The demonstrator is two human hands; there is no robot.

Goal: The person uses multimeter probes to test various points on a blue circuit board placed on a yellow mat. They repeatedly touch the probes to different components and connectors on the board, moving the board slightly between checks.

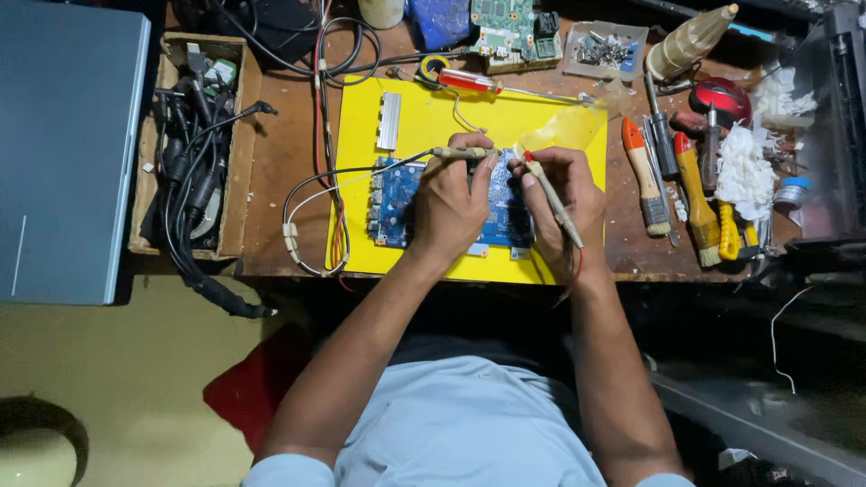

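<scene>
The blue circuit board [397, 200] is lying flat on the yellow mat [541, 117] at the centre of the frame, its long axis running left to right, and both hands are working directly above it. The left hand [448, 206] is curling its fingers closed around a tan probe [460, 153] lying nearly level, tip pointing right. The right hand [564, 209] is pinching a second, red-tipped probe [550, 194] slanting from upper left down to lower right. The two tips are nearly meeting over the board's upper middle, just beyond the fingertips toward the top of the frame. Wires [311, 194] are trailing off leftward. To the right, screwdrivers [696, 194] and a brush [642, 176] are resting; a box of cables [191, 144] is sitting upper left.
</scene>
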